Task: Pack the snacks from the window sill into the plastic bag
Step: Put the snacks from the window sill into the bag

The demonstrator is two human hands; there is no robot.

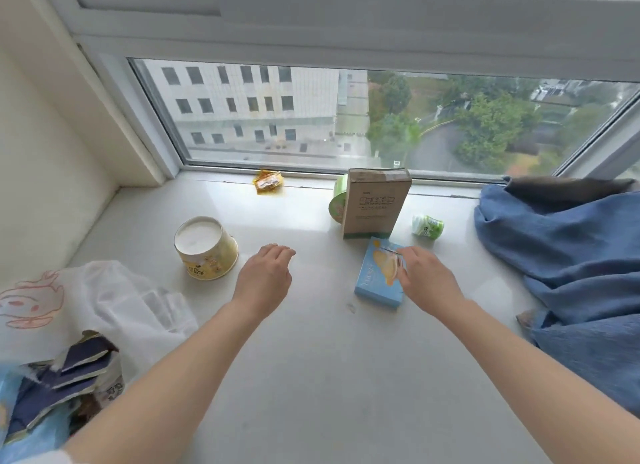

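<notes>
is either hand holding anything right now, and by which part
The right hand has its fingers on the right edge of the blue box, which lies on the sill; whether it grips it cannot be told. The left hand holds nothing.
</notes>
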